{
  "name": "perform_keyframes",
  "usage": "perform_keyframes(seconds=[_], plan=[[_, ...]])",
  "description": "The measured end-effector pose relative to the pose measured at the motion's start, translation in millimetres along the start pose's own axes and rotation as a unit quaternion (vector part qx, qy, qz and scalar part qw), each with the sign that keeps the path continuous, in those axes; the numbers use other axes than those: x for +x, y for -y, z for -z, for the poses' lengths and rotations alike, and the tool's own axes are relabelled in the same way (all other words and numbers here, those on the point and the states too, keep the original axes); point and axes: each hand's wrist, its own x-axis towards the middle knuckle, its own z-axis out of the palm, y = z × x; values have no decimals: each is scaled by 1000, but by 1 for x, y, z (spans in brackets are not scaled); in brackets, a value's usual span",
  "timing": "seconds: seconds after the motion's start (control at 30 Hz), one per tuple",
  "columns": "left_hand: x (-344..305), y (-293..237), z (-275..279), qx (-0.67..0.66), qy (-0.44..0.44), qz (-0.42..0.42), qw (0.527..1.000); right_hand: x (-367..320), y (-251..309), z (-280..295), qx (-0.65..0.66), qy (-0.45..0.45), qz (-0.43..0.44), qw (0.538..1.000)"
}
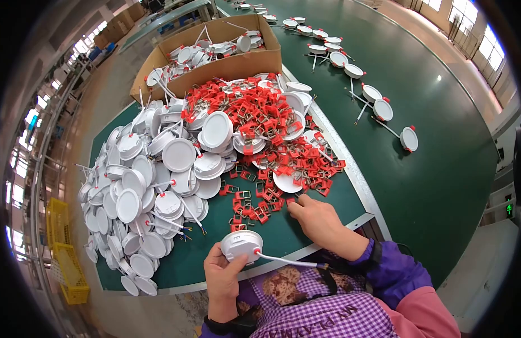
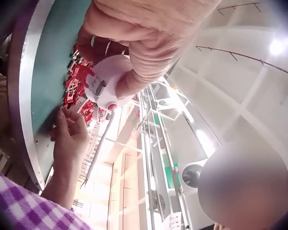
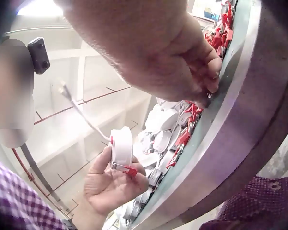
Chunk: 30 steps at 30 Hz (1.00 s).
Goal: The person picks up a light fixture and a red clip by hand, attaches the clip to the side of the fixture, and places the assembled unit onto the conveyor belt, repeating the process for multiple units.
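My left hand (image 1: 224, 276) holds a round white downlight (image 1: 240, 246) by its rim, thumb on its back, above the table's near edge. A white cable (image 1: 288, 261) with dark ends trails from the downlight's red grommet. On the downlight's side sits a red spring clip (image 3: 129, 171) with a metal spring. My right hand (image 1: 319, 221) is low over the table beside the loose clips, thumb and fingertips together. Between these fingertips (image 3: 212, 85) a small metal piece shows, like a clip's spring; the hand hides most of it.
Red spring clips (image 1: 255, 112) lie in a heap ahead of my hands. A large pile of white downlights (image 1: 142, 186) covers the left side. Behind stands a cardboard box (image 1: 232, 65) of more downlights. Beyond a metal edge, several downlights line a green belt (image 1: 440, 186).
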Motion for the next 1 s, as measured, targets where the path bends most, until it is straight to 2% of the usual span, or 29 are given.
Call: perform_keyframes(seconds=[0.03, 0.1, 0.17, 0.2, 0.23, 0.27, 0.33, 0.4, 0.47, 0.5, 0.57, 0.67, 0.8, 0.87, 0.9, 0.97, 1.0], plan=[[0, 0, -1, -1, -2, 1, 1000, -4, 0, 0, 5, -27, 13, 1000], [2, 0, -6, -154, -4, 42, 987, -11, 0, -1, 17, -28, -1, 999], [3, 1, -8, -149, 19, 60, 987, -12, 1, 6, 28, -29, -12, 999], [3, 2, -9, -143, 41, 79, 986, -11, 4, 16, 176, -2, -78, 981], [3, 4, -10, -143, 40, 78, 986, -11, 6, 23, 319, 25, -142, 937], [5, 6, -11, -104, 38, 71, 991, -11, 6, 24, 319, 25, -142, 937], [6, 9, -17, -65, 35, 63, 995, -12, 6, 25, 515, 13, -166, 841], [7, 8, -24, -20, 26, 69, 997, -12, 9, 29, 544, 17, -158, 824], [8, 9, -25, -5, 31, 73, 997, -12, 12, 34, 593, 36, -177, 785], [8, 9, -25, 8, 37, 76, 996, -12, 13, 36, 593, 37, -177, 785], [10, 10, -28, 9, 36, 70, 997, -12, 12, 40, 617, 70, -207, 756], [11, 11, -29, 11, 35, 67, 997, -12, 11, 32, 658, 32, -185, 729], [11, 11, -30, 14, 48, 73, 996, -12, 12, 26, 632, 15, -158, 759], [11, 9, -33, 21, 43, 75, 996, -12, 21, 27, 582, -48, -166, 795], [11, 8, -35, 26, 41, 77, 996, -12, 22, 28, 582, -47, -166, 795], [12, 7, -38, 25, 41, 64, 997, -14, 23, 30, 461, -71, -125, 876], [12, 7, -40, 24, 42, 50, 998, -15, 24, 31, 461, -71, -125, 876]])
